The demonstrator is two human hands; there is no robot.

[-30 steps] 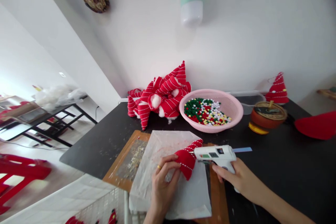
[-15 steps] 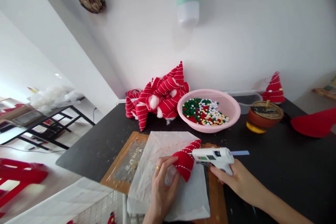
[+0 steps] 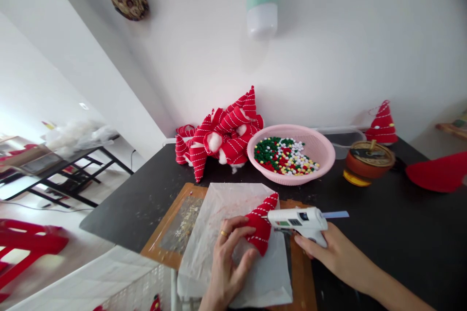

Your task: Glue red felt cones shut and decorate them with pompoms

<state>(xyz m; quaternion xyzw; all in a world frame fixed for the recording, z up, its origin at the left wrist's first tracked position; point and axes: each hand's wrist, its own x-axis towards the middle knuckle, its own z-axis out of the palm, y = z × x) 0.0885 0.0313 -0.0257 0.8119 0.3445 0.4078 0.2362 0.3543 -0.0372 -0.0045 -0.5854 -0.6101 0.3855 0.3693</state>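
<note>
A red cone of fabric with white stitched stripes (image 3: 260,234) lies on a sheet of white paper, its tip pointing away to the right. My left hand (image 3: 231,257), with a ring on one finger, holds the cone near its wide end; the fingertips lie on the fabric and the thumb is by the base. In my right hand (image 3: 330,248) is a white hot glue gun (image 3: 297,218), gripped by its handle. Its nozzle points left and meets the cone's surface, as far as I can see. A pale glue stick (image 3: 335,214) juts from the gun's back.
The white paper (image 3: 204,252) covers part of a brown-edged board (image 3: 156,238). Behind are a pile of striped red cones (image 3: 233,121) and a pink basket (image 3: 326,150) of coloured pompoms. A brown pot (image 3: 368,163) and a decorated cone (image 3: 381,126) stand at right.
My left fingers have spread and shifted over the cone, the thumb moving off its side. The cone has turned slightly, and the glue gun's nozzle remains at it.
</note>
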